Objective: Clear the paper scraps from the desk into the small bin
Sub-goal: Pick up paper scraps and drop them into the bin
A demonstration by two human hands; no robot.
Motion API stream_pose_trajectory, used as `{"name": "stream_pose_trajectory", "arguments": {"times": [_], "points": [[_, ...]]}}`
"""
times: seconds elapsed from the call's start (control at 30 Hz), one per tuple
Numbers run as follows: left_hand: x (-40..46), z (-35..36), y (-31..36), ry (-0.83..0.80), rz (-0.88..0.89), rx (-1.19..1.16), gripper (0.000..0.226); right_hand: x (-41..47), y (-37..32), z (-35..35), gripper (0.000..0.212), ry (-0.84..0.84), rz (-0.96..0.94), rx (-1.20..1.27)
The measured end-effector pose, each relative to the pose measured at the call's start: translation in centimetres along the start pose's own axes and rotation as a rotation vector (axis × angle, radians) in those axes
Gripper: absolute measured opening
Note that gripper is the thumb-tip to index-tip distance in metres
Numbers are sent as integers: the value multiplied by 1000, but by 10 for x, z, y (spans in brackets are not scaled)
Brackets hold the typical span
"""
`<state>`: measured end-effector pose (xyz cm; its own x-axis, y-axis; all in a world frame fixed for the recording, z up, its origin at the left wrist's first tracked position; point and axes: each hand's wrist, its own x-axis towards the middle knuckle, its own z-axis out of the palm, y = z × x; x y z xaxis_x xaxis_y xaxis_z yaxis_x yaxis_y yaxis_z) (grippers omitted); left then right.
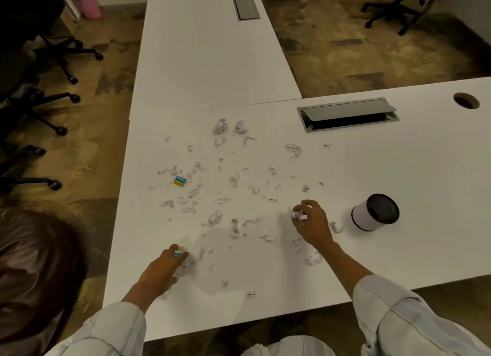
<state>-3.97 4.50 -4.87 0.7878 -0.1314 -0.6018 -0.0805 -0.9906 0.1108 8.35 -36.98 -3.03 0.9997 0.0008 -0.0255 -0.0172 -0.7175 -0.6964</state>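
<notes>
Pinching a crumpled scrap [299,214] in the right hand [313,222] just beside the small bin [374,215] near the desk's [425,169] right side, the left hand [162,270] closing on a small blue thing, she has barely begun: scraps [215,196] litter the middle.
</notes>
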Motion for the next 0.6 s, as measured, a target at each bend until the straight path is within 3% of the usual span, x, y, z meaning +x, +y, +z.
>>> {"name": "stream_pose_trajectory", "arguments": {"times": [0.13, 0.33, 0.43, 0.5, 0.6], "points": [[-3, 8, -5, 94, -29, -30, 38, -18, 3, -11, 13, 85, 25, 171], [3, -7, 17, 293, -107, -322, 31, -31, 19, -71, 28, 439, 149, 295], [22, -40, 52, 329, -53, -419, 35, -26, 36, -116, 31, 646, 165, 250], [38, -64, 87, 331, 40, -456, 39, -21, 49, -136, 39, 639, 228, 209], [64, -100, 154, 355, 216, -489, 40, -22, 67, -151, 70, 462, 376, 120]]}}
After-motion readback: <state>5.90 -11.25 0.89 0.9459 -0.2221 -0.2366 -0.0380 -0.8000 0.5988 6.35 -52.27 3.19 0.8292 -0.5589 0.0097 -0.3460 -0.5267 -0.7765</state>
